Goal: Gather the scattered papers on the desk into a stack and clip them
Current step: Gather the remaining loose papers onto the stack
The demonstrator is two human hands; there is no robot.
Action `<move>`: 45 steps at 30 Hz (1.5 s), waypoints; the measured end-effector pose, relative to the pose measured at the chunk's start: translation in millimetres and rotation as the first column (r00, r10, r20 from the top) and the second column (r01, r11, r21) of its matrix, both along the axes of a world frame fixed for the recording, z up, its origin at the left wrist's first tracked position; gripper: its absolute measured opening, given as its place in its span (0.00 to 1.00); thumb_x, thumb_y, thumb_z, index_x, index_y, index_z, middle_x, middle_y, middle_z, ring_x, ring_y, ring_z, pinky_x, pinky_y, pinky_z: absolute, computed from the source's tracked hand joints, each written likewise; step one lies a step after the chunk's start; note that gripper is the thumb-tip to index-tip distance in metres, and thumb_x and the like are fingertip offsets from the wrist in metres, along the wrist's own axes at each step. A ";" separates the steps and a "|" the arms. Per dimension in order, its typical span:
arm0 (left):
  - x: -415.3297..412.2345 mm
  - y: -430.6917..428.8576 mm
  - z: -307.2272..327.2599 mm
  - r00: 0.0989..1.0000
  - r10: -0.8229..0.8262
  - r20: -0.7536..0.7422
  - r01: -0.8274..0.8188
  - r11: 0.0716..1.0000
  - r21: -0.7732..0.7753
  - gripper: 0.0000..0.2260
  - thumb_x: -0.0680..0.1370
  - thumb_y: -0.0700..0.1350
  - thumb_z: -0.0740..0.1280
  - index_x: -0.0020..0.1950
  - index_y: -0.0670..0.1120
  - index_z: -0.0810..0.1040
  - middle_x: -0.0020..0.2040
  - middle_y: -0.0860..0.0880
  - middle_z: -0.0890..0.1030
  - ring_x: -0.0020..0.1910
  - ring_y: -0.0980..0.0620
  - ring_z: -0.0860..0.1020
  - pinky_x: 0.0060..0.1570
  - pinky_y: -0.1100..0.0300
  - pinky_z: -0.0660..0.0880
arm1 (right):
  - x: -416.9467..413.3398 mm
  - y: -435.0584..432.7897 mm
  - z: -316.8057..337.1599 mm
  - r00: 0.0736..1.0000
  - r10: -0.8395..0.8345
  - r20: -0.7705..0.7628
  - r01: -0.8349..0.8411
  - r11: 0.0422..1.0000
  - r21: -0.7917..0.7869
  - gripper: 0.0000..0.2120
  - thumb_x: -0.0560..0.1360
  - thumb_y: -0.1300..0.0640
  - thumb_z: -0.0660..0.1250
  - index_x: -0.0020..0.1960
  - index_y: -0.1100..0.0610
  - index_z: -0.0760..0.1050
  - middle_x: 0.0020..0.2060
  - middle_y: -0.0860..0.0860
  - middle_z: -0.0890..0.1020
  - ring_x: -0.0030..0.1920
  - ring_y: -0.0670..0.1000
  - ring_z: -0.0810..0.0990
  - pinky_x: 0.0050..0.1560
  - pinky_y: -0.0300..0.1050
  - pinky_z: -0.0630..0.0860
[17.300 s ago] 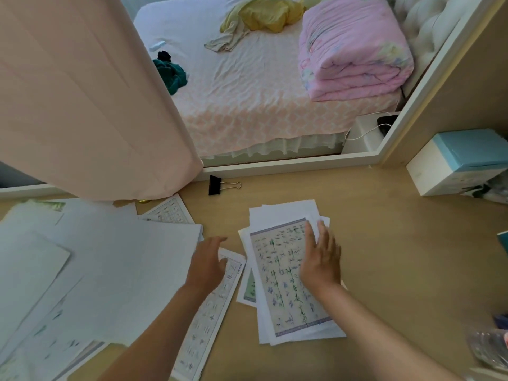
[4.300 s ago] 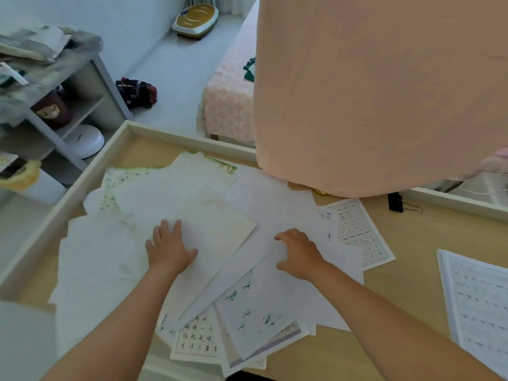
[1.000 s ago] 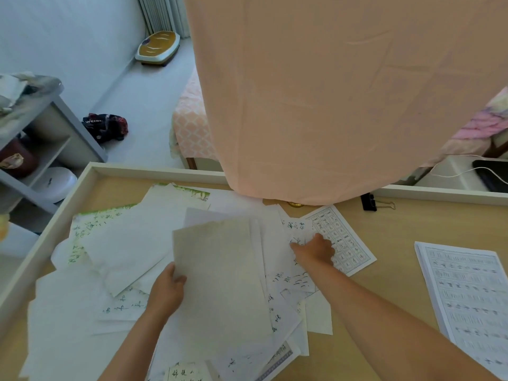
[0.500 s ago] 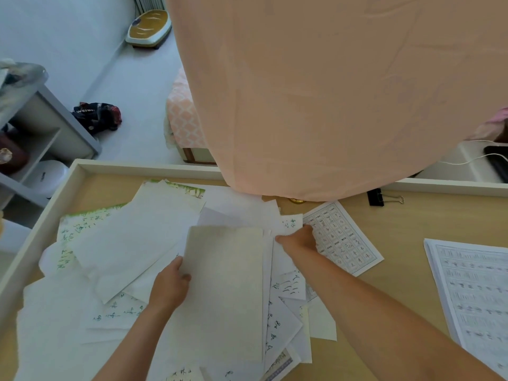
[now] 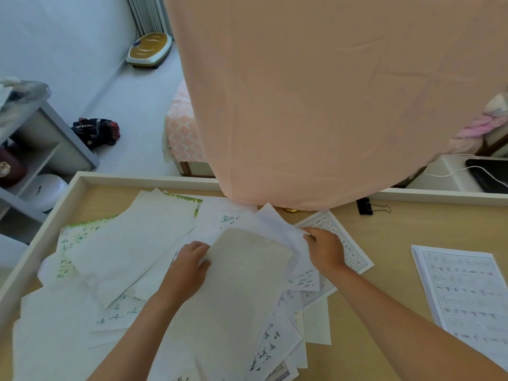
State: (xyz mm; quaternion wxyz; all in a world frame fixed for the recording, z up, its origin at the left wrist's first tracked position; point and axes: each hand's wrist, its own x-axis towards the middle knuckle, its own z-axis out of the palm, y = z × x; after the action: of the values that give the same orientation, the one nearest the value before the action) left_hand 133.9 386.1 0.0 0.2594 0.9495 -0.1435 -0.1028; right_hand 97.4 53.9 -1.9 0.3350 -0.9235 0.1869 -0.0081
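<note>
Gripping a cream, blank sheet of paper (image 5: 247,284) by its left edge, the left hand (image 5: 189,268) curls round it. The right hand (image 5: 325,250) pinches the rim of a thin white sheet (image 5: 284,233) just beside. Loose white handwritten papers (image 5: 123,251) overlap across the left of the pale wooden counter (image 5: 398,229). They look light, limp and slippery, best squared by their edges. A neat pile of printed grid sheets (image 5: 464,292) lies to the right. Further off, a black binder clip (image 5: 365,206) sits by the far rim.
</note>
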 end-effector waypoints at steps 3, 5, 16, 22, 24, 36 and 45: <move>9.8 -21.2 9.7 0.971 -0.159 0.177 0.160 0.987 0.006 0.07 0.75 0.40 0.71 0.52 0.48 0.81 0.73 0.50 0.69 0.73 0.46 0.63 0.68 0.49 0.69 | -6.5 -14.9 17.0 0.986 0.148 -0.080 -0.128 0.968 0.218 0.16 0.79 0.62 0.64 0.46 0.41 0.82 0.41 0.43 0.82 0.41 0.45 0.78 0.44 0.43 0.73; 15.0 -38.3 18.3 0.945 -0.272 0.180 0.275 0.961 0.008 0.11 0.76 0.43 0.70 0.58 0.53 0.80 0.77 0.53 0.61 0.78 0.50 0.54 0.73 0.52 0.57 | -8.6 -23.5 31.5 0.972 0.199 -0.126 -0.152 0.938 0.312 0.13 0.77 0.60 0.64 0.40 0.44 0.80 0.36 0.49 0.82 0.35 0.51 0.78 0.42 0.46 0.73; 21.1 -75.1 48.4 0.980 -0.106 -0.170 0.069 0.975 -0.211 0.21 0.76 0.44 0.70 0.60 0.61 0.63 0.50 0.49 0.80 0.46 0.49 0.77 0.45 0.57 0.74 | -15.8 -43.0 62.5 0.986 -0.055 -0.156 0.134 0.817 0.560 0.14 0.77 0.52 0.70 0.63 0.49 0.78 0.57 0.46 0.81 0.58 0.49 0.80 0.58 0.43 0.75; 40.9 -33.1 34.4 0.898 0.219 -0.382 -0.272 0.958 -0.092 0.14 0.74 0.45 0.71 0.59 0.48 0.75 0.51 0.48 0.82 0.46 0.49 0.81 0.48 0.51 0.79 | -19.0 -20.5 31.7 0.872 -0.190 -0.452 0.421 0.761 0.494 0.28 0.79 0.44 0.64 0.75 0.53 0.63 0.64 0.52 0.73 0.55 0.52 0.74 0.51 0.48 0.73; 37.1 -17.5 30.0 0.921 0.240 -0.306 -0.241 0.970 0.037 0.08 0.74 0.45 0.70 0.52 0.47 0.78 0.47 0.49 0.82 0.43 0.50 0.80 0.44 0.54 0.77 | -25.5 -0.8 16.1 0.839 -0.095 -0.536 0.403 0.771 0.494 0.28 0.79 0.48 0.65 0.75 0.54 0.63 0.60 0.53 0.75 0.51 0.52 0.76 0.45 0.46 0.74; 27.0 1.1 35.3 0.975 0.081 -0.207 -0.075 0.997 0.036 0.19 0.76 0.43 0.69 0.67 0.50 0.75 0.59 0.50 0.80 0.58 0.46 0.78 0.54 0.55 0.73 | -25.8 68.2 -27.2 0.929 -0.023 -0.371 0.141 0.945 0.295 0.35 0.75 0.53 0.70 0.77 0.52 0.59 0.72 0.54 0.67 0.71 0.55 0.67 0.70 0.53 0.69; 1.8 40.7 81.8 0.864 0.381 -0.330 -0.504 0.667 -0.550 0.12 0.77 0.36 0.70 0.55 0.50 0.77 0.47 0.56 0.82 0.43 0.60 0.82 0.44 0.60 0.79 | -2.2 94.8 15.2 0.989 0.060 -0.137 0.059 0.686 0.725 0.19 0.72 0.58 0.76 0.62 0.53 0.77 0.54 0.45 0.83 0.58 0.50 0.82 0.54 0.39 0.79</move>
State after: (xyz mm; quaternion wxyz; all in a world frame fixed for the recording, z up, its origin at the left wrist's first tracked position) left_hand 135.7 426.8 81.8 0.5852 0.8025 0.0916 -0.0720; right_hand 95.2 148.7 13.3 0.6583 -0.7131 0.1992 0.1362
